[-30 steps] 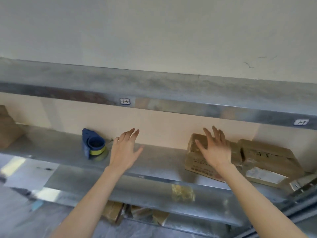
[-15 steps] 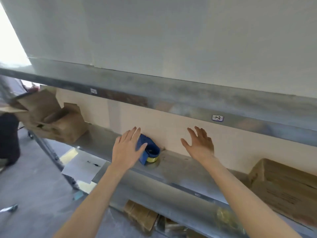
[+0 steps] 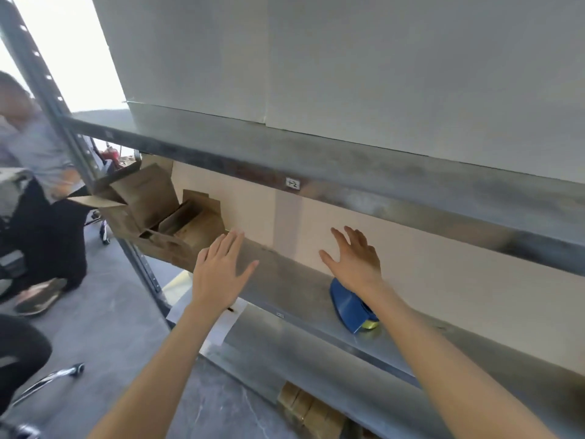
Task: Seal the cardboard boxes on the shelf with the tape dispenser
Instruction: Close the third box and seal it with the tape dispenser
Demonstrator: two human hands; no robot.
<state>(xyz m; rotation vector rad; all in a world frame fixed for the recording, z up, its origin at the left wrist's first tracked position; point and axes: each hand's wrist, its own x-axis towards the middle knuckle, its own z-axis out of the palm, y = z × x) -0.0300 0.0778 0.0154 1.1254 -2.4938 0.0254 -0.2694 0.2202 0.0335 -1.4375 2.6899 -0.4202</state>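
Two brown cardboard boxes (image 3: 164,217) with their flaps standing open sit at the left end of the metal shelf (image 3: 304,308). My left hand (image 3: 218,274) is stretched out flat in the air just right of them, fingers straight, holding nothing. My right hand (image 3: 357,261) is also spread open above the shelf. A blue tape dispenser (image 3: 348,305) with a yellow roll lies on the shelf under my right wrist, partly hidden by my forearm.
A grey upper shelf beam (image 3: 348,172) runs overhead. The rack's upright post (image 3: 63,112) stands at the left. A seated person (image 3: 38,185) is left of the rack, near a chair base (image 3: 50,378). More boxes (image 3: 310,410) lie on the lower level.
My view has swung left along the shelf. Both hands moved left past the tape dispenser, which now lies under my right wrist, and the open boxes have come close to my left hand.
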